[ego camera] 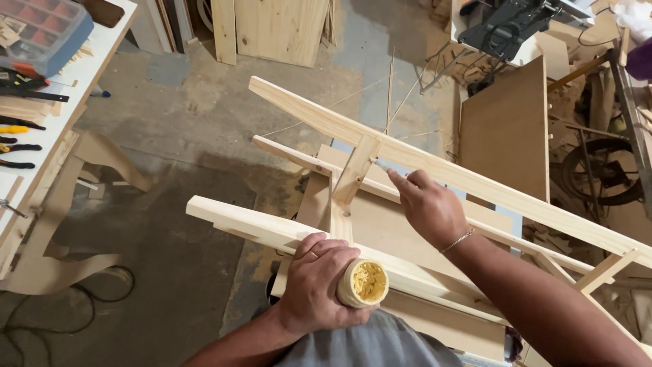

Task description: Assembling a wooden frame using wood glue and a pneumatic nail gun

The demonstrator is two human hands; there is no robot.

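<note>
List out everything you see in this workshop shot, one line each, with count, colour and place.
Wooden frame: one, pale pine, centre, across the person's lap.
Round tub: one, cream with yellow paste, in the left hand.
Small tool: one, grey tip, at the frame's joint, in the right hand.
Workbench: one, white, left edge.
Organiser box: one, blue with red trays, top left.
Hand tools: several, black and yellow, on the bench.
Brown board: one, right of centre.
Left hand: one, bottom centre.
Right hand: one, centre.

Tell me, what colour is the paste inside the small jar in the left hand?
Pale yellow, in the jar; head view.
</note>
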